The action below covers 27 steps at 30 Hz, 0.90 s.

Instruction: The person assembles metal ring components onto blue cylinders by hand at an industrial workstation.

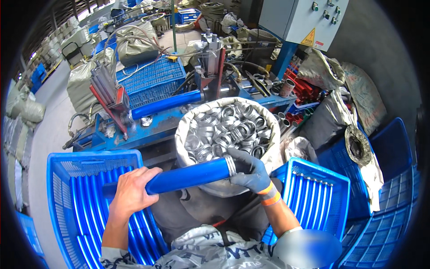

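Observation:
A blue tube (192, 175) lies across in front of me, tilted up a little to the right. My bare left hand (134, 188) is wrapped round its left part. At its right end sits a silver threaded metal ring (230, 166), which my right hand (251, 171), in a grey glove, grips with thumb and fingers. Just behind the tube stands a white sack (182, 134) with its rim rolled down, full of loose silver rings (224, 127). Below my left hand is a blue crate (96, 155) of blue tubes; beside my right forearm stands another crate (342, 184) with tubes.
Behind the sack runs a blue machine bench (156, 134) with another blue tube (165, 104) between two clamping heads. A grey control box (298, 20) stands on a post at the back right. Full sacks (333, 114) and stacked blue crates (380, 237) line the right side.

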Each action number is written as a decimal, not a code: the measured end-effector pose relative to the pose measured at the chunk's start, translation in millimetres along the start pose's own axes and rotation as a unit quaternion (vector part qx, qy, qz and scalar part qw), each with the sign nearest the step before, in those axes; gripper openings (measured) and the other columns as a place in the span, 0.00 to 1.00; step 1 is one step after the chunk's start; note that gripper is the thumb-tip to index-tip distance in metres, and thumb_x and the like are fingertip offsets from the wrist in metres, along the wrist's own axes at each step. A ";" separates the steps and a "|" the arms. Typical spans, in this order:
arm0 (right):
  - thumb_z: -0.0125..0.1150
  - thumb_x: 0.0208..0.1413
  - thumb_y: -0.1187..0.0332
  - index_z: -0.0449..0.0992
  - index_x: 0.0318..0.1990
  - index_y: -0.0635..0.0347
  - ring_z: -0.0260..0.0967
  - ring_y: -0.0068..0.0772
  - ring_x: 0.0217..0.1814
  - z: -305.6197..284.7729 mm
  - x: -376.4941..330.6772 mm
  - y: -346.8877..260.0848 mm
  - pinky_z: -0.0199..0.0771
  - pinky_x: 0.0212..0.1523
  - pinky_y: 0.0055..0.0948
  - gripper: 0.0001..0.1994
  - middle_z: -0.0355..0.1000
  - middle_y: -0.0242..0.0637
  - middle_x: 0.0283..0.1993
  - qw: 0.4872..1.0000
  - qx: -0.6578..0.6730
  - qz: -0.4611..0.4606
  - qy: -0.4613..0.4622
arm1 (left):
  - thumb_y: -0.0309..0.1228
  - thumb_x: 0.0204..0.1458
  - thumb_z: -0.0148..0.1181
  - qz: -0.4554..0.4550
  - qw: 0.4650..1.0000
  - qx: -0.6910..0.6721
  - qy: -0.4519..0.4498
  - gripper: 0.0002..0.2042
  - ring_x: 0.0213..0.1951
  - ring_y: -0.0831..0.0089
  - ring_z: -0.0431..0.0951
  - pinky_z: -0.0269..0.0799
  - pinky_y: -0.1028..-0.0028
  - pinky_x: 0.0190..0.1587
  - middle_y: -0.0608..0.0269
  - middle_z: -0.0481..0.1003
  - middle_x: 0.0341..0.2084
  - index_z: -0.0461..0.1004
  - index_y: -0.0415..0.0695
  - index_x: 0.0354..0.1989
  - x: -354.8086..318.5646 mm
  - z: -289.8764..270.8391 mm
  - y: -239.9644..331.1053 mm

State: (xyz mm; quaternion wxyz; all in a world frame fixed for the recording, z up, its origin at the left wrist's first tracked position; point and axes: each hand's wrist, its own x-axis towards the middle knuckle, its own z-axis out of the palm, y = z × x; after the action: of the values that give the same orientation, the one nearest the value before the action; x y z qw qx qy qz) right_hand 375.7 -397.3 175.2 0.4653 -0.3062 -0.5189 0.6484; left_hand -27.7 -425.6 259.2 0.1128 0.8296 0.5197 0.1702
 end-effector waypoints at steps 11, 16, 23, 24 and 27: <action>0.86 0.55 0.68 0.67 0.82 0.66 0.71 0.40 0.79 -45.9 41.9 6.7 0.68 0.81 0.40 0.48 0.74 0.44 0.77 0.997 -0.056 -0.012 0.060 | 0.34 0.43 0.85 -0.076 0.977 -0.168 0.102 0.35 0.51 0.58 0.90 0.83 0.64 0.55 0.54 0.87 0.49 0.82 0.43 0.65 -23.8 41.2 -24.2; 0.76 0.62 0.61 0.84 0.69 0.46 0.78 0.53 0.72 -39.5 68.4 32.2 0.79 0.71 0.48 0.26 0.77 0.46 0.74 0.770 -0.633 -0.074 -0.007 | 0.47 0.45 0.88 -0.112 0.814 -0.503 0.268 0.39 0.49 0.67 0.85 0.81 0.65 0.58 0.55 0.85 0.49 0.79 0.35 0.61 -33.4 42.0 -33.8; 0.71 0.61 0.61 0.90 0.52 0.43 0.78 0.55 0.71 -61.3 96.8 65.3 0.81 0.65 0.50 0.13 0.72 0.44 0.79 0.581 -0.803 -0.110 -0.075 | 0.44 0.52 0.85 -0.087 0.699 -0.618 0.350 0.42 0.55 0.54 0.87 0.83 0.56 0.63 0.44 0.85 0.54 0.70 0.38 0.72 -13.0 63.2 -13.1; 0.75 0.60 0.62 0.90 0.51 0.45 0.79 0.54 0.69 -64.0 92.5 61.1 0.82 0.63 0.49 0.12 0.72 0.44 0.80 0.599 -0.784 -0.150 -0.061 | 0.43 0.53 0.84 -0.097 0.667 -0.646 0.359 0.42 0.57 0.52 0.87 0.83 0.54 0.64 0.42 0.85 0.56 0.69 0.40 0.73 -14.6 68.6 -14.0; 0.78 0.60 0.67 0.90 0.47 0.51 0.79 0.50 0.70 -54.9 81.7 50.4 0.81 0.62 0.45 0.09 0.70 0.46 0.82 0.750 -0.622 -0.223 -0.010 | 0.41 0.62 0.78 -0.096 0.597 -0.704 0.372 0.35 0.60 0.52 0.87 0.84 0.53 0.65 0.43 0.83 0.62 0.71 0.42 0.74 -14.3 90.0 -10.9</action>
State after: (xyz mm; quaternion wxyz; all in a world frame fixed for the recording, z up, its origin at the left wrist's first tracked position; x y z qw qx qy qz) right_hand 378.6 -302.2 118.8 0.2981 -0.3968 -0.8659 0.0631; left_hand -6.5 -434.6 170.4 0.4747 0.3029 0.3125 0.7650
